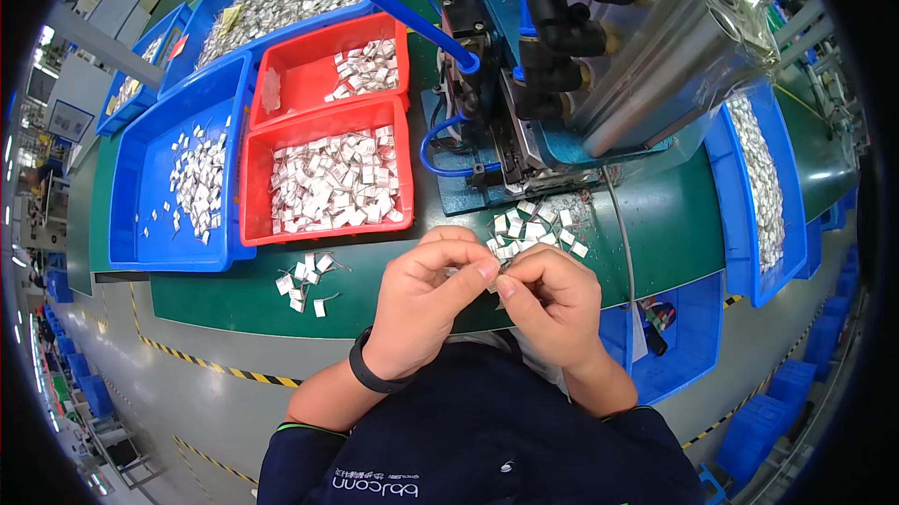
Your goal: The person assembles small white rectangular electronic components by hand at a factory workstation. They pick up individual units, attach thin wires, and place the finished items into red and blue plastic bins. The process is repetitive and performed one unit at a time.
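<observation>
The left hand (420,294) and the right hand (556,307) meet, thumbs against curled forefingers, pinching a small whitish piece (493,287) over the near edge of the smooth green tabletop (670,224). Fingertips mostly hide its shape. Just beyond lie loosely heaped, flat, thin-wired white rectangular pieces (534,231).

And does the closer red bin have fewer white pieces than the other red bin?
No, the closer red bin has white pieces over most of its floor, while the farther red bin has just a pile toward its right side.
</observation>
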The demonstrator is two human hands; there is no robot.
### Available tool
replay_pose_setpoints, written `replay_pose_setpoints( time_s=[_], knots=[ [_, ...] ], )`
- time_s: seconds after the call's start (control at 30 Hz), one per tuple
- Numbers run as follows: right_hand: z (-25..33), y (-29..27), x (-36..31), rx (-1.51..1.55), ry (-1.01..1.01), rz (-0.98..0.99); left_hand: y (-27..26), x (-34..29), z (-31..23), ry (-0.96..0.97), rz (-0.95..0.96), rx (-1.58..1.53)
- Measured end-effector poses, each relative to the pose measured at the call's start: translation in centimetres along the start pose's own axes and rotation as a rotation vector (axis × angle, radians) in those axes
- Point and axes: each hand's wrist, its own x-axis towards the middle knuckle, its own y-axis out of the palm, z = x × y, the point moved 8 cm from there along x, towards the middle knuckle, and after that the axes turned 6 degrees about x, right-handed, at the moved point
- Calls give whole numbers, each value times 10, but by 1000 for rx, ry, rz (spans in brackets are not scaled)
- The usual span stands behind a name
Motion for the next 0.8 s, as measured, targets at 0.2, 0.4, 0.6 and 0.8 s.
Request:
replay_pose_setpoints(
  time_s=[0.2, 0.4, 0.6, 0.8],
  knots=[
    [6, 1, 1, -58, -26, -17, 4, 1, -8, 125, -32, 145],
    [8, -3, 1, -109, -60, -40, 6, 1, -10, 124, -2, 153],
    [9, -3, 1, -89, -69, -48, 5, 0, -8, 107, -16, 134],
    [7, -3, 0, -62, -66, -59, 5, -3, -4, 40, -36, 24]
  ],
)
